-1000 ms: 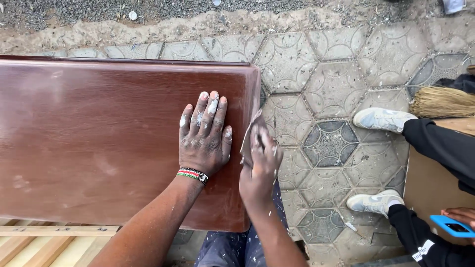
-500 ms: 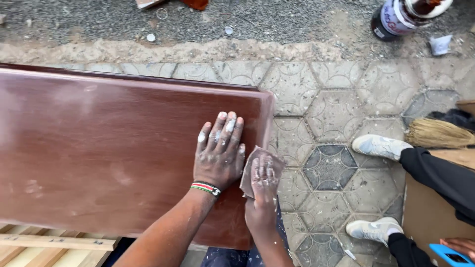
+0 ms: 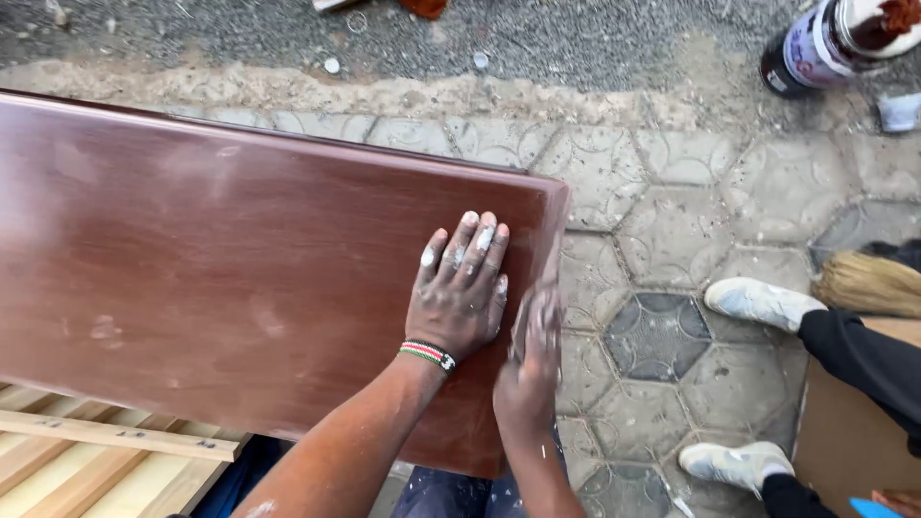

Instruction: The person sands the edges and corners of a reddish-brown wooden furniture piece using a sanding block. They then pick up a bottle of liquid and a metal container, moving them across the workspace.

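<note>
The glossy reddish-brown wooden panel (image 3: 240, 278) lies flat across the left and middle of the view, its smooth lacquered face dulled here and there by pale dusty smears, its right end rounded at the corners. The left hand (image 3: 459, 293) rests flat on that face near the right end, fingers spread and streaked with white dust, a beaded wristband (image 3: 428, 353) of red, white, green and black around the wrist. Just to its right, the right hand (image 3: 531, 369) presses against the panel's right edge; it is blurred, and it seems to hold a small grey sheet of sandpaper (image 3: 537, 312) under the fingers, though the view is too soft to be sure. The two hands sit close side by side, not touching.

Under the panel's near left corner show pale unfinished wooden slats (image 3: 86, 451). The ground is grey hexagonal paving (image 3: 662, 336) with moulded patterns, gritty with dust, giving way at the far side to a rough concrete strip and loose gravel. At the far right stands a dark round tin (image 3: 825, 43) with a pale wraparound label and brown stain dripping at its rim. On the right, another person's white shoes (image 3: 758, 302) and black trouser leg (image 3: 863, 360) show, beside a straw broom head (image 3: 868, 283) and a brown cardboard box (image 3: 844, 432).
</note>
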